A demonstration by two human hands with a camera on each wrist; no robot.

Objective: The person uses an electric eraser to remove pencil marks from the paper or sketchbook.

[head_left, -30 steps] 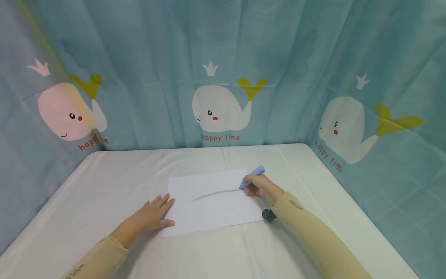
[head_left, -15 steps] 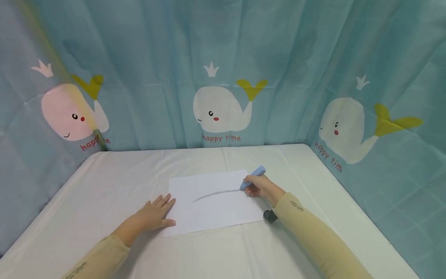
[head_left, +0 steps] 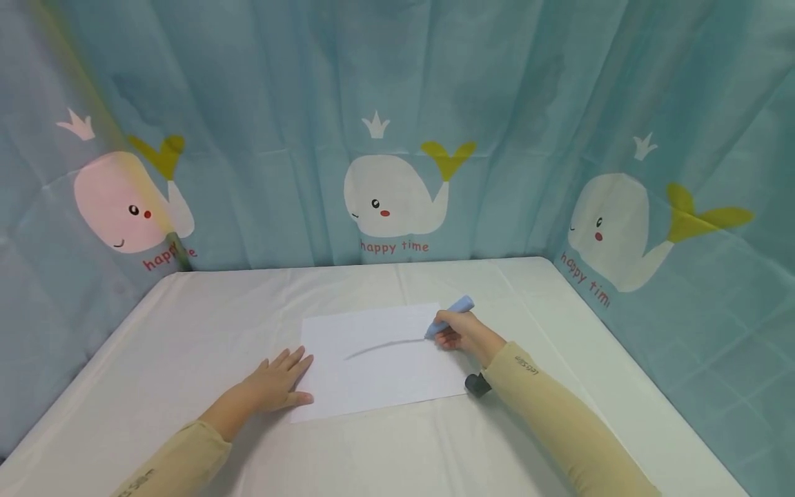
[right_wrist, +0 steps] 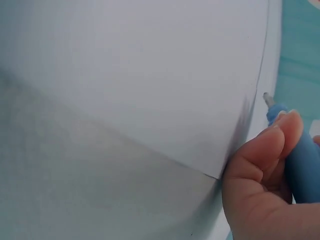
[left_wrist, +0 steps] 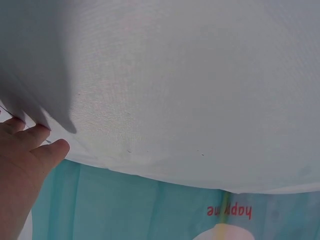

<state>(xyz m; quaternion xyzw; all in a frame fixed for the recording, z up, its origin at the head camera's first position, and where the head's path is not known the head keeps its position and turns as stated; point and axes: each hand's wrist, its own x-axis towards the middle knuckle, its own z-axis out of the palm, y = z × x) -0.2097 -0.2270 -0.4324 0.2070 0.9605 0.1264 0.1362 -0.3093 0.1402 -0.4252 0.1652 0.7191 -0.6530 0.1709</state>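
A white sheet of paper [head_left: 373, 386] lies on the white-covered table. My left hand [head_left: 270, 383] rests at its left edge with fingers spread, fingertips on the sheet. In the left wrist view only part of this hand [left_wrist: 25, 160] shows. Near the sheet's right edge, my right hand [head_left: 462, 331] pinches a thick light-blue pen [head_left: 461, 304], tilted, its tip low at the paper. A thin metal tip shows on the pen [right_wrist: 302, 167] in the right wrist view. From the tip a faint grey curved line [head_left: 381, 344] runs left; I cannot tell whether it is drawn or cut.
A dark rounded object [head_left: 477, 384] sits at the right forearm's wrist, just over the sheet's lower right corner. White cloth [head_left: 217, 310] covers the table. Blue-green curtains [head_left: 279, 207] with printed whales stand along the back and both sides.
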